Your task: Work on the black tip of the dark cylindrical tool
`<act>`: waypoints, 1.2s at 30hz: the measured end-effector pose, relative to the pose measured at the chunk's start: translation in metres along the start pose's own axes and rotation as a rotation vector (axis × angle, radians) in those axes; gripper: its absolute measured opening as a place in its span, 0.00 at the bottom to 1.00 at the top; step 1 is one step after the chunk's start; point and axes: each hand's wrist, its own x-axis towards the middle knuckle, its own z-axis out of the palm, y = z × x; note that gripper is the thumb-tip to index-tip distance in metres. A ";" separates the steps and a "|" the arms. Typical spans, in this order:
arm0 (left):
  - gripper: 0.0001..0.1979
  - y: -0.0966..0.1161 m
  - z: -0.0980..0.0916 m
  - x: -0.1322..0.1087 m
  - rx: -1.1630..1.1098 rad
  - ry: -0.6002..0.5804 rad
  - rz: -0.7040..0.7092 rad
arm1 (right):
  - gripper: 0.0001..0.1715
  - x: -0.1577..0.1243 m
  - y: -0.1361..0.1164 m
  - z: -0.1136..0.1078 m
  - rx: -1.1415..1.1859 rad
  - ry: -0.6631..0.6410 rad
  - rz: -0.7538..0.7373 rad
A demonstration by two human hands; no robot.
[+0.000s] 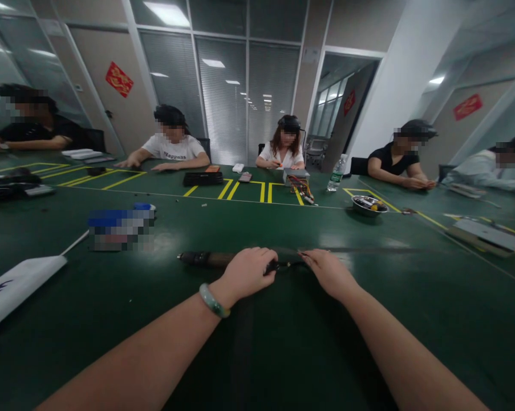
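A long dark electric screwdriver (pixel 210 260) lies across the green table in front of me, its metal tip pointing left. My left hand (pixel 252 271), with a jade bangle at the wrist, is wrapped over the screwdriver's rear part, and the palm hides much of it. From that end a thin dark cord (pixel 297 264) runs toward the right. My right hand (pixel 325 271) has its fingertips pinched together on the cord, a short way from the left hand. The exact grip under the right fingers is small and blurred.
Left of me lie a white pouch (pixel 24 285) and a blurred blue packet (pixel 120 225). Ahead are a metal bowl (pixel 369 212) of small parts, a water bottle (pixel 337 174) and a power supply box (pixel 295 176) with coloured wires. Several people sit across the table (pixel 257 222).
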 end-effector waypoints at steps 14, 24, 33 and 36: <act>0.06 0.007 0.006 0.004 -0.059 0.016 0.014 | 0.05 -0.007 -0.026 0.000 -0.005 0.036 0.032; 0.06 0.008 0.006 0.004 -0.065 0.039 -0.018 | 0.06 -0.006 -0.034 0.018 -0.147 0.168 -0.117; 0.05 0.008 0.005 0.004 -0.065 0.053 -0.018 | 0.06 -0.007 -0.041 0.022 -0.217 0.185 -0.150; 0.05 0.007 0.006 0.003 -0.063 0.055 -0.020 | 0.07 -0.007 -0.042 0.023 -0.235 0.189 -0.139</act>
